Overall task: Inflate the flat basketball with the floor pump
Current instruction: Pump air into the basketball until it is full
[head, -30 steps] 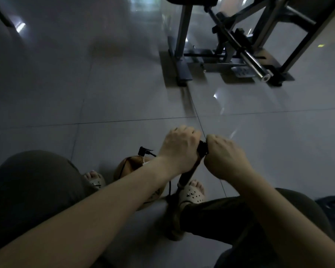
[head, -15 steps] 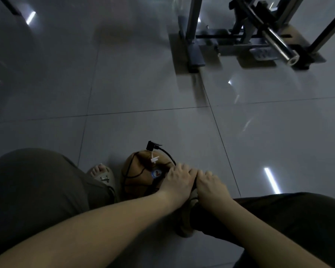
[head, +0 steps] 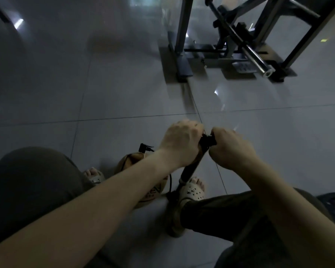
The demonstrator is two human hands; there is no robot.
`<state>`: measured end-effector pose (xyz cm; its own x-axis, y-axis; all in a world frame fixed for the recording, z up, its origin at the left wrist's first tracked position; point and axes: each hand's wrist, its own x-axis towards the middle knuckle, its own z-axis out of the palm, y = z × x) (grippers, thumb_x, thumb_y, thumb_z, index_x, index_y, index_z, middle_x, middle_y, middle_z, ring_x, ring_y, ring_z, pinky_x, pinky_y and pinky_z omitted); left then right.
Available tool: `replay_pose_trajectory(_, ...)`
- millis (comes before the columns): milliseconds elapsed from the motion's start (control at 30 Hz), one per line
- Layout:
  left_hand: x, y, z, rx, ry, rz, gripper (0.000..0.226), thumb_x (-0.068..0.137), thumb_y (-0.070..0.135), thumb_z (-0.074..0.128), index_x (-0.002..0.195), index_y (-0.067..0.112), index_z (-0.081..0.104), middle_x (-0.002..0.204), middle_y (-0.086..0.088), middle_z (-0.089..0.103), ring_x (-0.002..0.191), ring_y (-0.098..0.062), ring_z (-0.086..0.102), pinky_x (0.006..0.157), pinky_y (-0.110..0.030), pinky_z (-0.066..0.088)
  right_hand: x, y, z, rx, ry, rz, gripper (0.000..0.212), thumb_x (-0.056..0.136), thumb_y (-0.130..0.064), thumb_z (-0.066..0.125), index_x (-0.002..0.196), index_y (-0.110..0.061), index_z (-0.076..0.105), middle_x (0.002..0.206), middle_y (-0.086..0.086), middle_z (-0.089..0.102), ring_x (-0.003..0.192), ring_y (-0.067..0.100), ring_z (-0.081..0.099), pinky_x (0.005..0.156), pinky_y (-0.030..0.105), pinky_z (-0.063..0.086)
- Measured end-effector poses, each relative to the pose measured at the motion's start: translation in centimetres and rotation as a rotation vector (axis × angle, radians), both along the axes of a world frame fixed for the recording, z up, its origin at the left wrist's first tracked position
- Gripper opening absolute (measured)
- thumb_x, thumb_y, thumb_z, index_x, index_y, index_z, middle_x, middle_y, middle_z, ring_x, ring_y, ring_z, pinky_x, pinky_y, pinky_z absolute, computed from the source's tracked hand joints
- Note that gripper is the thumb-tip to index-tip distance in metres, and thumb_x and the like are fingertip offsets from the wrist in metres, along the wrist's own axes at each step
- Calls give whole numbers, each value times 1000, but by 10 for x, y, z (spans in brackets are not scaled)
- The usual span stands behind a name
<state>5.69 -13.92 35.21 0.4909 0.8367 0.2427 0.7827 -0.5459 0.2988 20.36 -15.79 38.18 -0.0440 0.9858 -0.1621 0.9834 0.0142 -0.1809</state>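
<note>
Two hands share the pump handle (head: 207,140): the left hand (head: 179,146) and right hand (head: 232,149) are each wrapped tight round one end, knuckles up. The handle is back at the top of its stroke; half a second ago it sat low, beside the ball. The pump barrel (head: 190,171) leans below it, with the right sandal (head: 191,190) at its base. The basketball (head: 127,162) lies on the floor tiles (head: 124,93) between the feet, hose connector (head: 143,147) on top. Judgement: pumping is under way and a downstroke is due; fullness unclear.

pump handle (head: 207,141): ends covered by left hand (head: 180,144), right hand (head: 230,149) | basketball (head: 127,163): partly hidden
</note>
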Motion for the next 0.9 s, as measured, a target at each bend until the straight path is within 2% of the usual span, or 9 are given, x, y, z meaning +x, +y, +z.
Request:
replay_pose_trajectory(100, -7, -7, -9, -10, -13, 23, 5, 87, 23, 47, 88, 18, 47, 85, -3, 49, 78, -23, 44, 68, -33, 27, -9, -13, -19, 160, 6, 69, 9, 93, -24, 42, 88, -16, 45, 82, 1, 51, 72, 24, 53, 60, 37, 42)
replay_pose_trajectory(167, -7, -22, -39, -68, 76, 21, 36, 85, 30, 25, 100, 15, 54, 96, -7, 57, 84, -25, 49, 69, -35, 34, -15, -28, -54, 150, -14, 111, 7, 91, -23, 43, 91, -17, 46, 89, 5, 56, 77, 28, 55, 60, 36, 41)
replay_pose_trajectory(233, -6, -37, -71, -106, 143, 11, 50, 82, 33, 14, 103, 15, 56, 97, -10, 58, 85, -28, 51, 71, -39, 39, -17, -39, -86, 86, -36, 106, 4, 90, -18, 47, 94, -18, 46, 95, 6, 57, 81, 28, 55, 61, 33, 39)
replay_pose_trajectory(367, -9, -48, -116, -98, 201, 15, 32, 90, 26, 24, 102, 17, 52, 95, -7, 55, 83, -24, 47, 72, -37, 40, -18, -44, -122, -51, -45, 99, 11, 93, -18, 46, 104, -18, 46, 103, 4, 54, 88, 23, 53, 69, 31, 48)
replay_pose_trajectory(433, -11, -50, -132, -127, 213, 21, 26, 93, 26, 26, 103, 18, 50, 95, -7, 54, 84, -24, 47, 74, -37, 45, -20, -42, -134, -130, -58, 113, 12, 95, -20, 48, 106, -18, 45, 105, 4, 52, 91, 22, 53, 71, 30, 46)
replay_pose_trajectory(633, -7, -51, -149, -221, 265, 38, 35, 92, 22, 21, 110, 15, 50, 102, -11, 55, 92, -27, 50, 80, -39, 46, -25, -36, -148, -275, -95, 171, 15, 99, -21, 48, 112, -15, 44, 111, 6, 50, 99, 23, 53, 81, 32, 50)
replay_pose_trajectory(800, -7, -42, -139, -297, 326, 25, 23, 99, 23, 39, 116, 15, 51, 112, -11, 55, 100, -27, 50, 88, -39, 43, -23, -32, -136, -381, -132, 175, 25, 96, -20, 54, 116, -13, 42, 117, 9, 51, 103, 27, 57, 71, 32, 39)
replay_pose_trajectory(900, -4, -25, -97, -281, 257, -6, 20, 95, 23, 47, 112, 13, 53, 112, -11, 57, 103, -29, 52, 88, -38, 40, -18, -24, -102, -319, -88, 100, 16, 94, -18, 52, 106, -16, 42, 114, 8, 54, 98, 29, 59, 68, 35, 39)
